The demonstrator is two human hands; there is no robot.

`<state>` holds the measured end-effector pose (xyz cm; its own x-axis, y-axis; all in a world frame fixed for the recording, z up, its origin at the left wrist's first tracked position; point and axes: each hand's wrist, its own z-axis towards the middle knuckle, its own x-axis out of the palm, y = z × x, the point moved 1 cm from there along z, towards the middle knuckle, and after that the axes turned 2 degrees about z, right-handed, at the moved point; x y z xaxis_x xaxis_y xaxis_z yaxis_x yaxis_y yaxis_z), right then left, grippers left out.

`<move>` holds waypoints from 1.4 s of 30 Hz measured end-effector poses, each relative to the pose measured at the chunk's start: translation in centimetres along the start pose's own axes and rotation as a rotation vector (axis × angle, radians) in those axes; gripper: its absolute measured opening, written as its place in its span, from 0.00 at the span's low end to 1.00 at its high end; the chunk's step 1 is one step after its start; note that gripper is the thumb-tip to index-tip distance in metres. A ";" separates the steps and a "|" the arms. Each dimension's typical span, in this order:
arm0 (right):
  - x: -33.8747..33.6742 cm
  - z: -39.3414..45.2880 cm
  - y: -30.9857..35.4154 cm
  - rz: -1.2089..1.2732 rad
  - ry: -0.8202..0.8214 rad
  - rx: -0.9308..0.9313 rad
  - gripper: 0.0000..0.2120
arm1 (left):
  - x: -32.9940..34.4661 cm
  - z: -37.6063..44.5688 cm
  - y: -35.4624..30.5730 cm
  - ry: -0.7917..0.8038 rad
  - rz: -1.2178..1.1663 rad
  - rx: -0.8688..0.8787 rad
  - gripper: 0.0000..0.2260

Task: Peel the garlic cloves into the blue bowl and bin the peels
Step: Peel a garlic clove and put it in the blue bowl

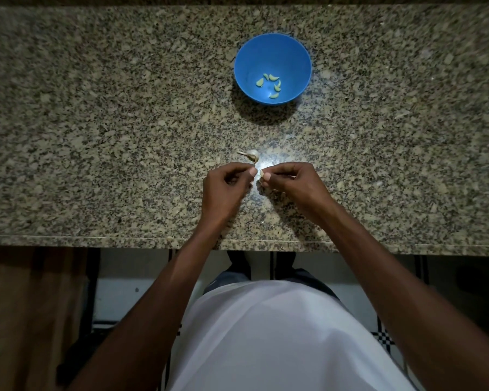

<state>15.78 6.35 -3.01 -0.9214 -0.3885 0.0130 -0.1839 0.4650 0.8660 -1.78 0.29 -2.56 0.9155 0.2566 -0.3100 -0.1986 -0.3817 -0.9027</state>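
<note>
At the centre of the frame both hands met just above the speckled granite tabletop (96,136). The right hand (288,184) pinched a small garlic clove (261,173) between thumb and fingertips. The left hand (226,187) had its fingers curled, its thumb and forefinger pressed together close beside the clove. Whether that grip held a shred of peel could not be told; anything in it was too small to see.

In the upper middle of the frame stood the blue bowl (249,52), well apart from the hands, with five peeled cloves (271,84) lying loose on its bottom. Just above the hands lay the remnant of the garlic bulb (250,155), pale, papery and mostly spent.

Judged from this, the peeling was well along: five cloves were done and one was in hand. Little seemed left on the bulb, though how many cloves it kept was unclear. The peels were not yet binned, and no bin showed anywhere in view.
</note>
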 end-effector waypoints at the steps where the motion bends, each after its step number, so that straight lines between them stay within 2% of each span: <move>1: 0.0 -0.1 0.1 -0.023 0.005 -0.020 0.08 | 0.1 0.1 0.0 0.031 -0.024 -0.001 0.11; 4: 0.2 -0.1 0.4 -0.086 0.008 -0.057 0.07 | 0.3 0.5 0.0 0.118 -0.081 -0.018 0.10; 7: 0.0 -0.2 0.6 -0.057 0.026 -0.050 0.08 | 0.6 0.6 0.2 0.141 -0.166 -0.077 0.09; 15: -0.2 -0.3 0.9 0.019 0.030 -0.057 0.07 | 2.9 0.1 0.1 -0.003 -0.431 -0.289 0.13; 19: 0.0 -0.3 0.4 0.092 -0.016 -0.015 0.08 | 3.4 -0.2 0.1 -0.079 -0.378 -0.225 0.11; 25: 0.3 -0.3 -0.1 0.254 -0.004 0.121 0.10 | 3.3 -0.4 0.3 -0.050 -0.446 -0.272 0.11; 36: 0.6 -0.4 0.3 -0.022 -0.020 -0.062 0.11 | 3.5 -1.3 -0.2 -0.183 -0.221 -0.265 0.09; 42: -0.2 -0.1 -0.1 -0.024 -0.002 -0.081 0.11 | 3.3 -1.2 -0.3 -0.084 -0.094 -0.182 0.08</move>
<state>16.02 6.25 -3.07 -0.9178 -0.3970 -0.0091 -0.1775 0.3895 0.9038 1.71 0.16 -2.99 0.8929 0.3691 -0.2577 -0.0402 -0.5050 -0.8622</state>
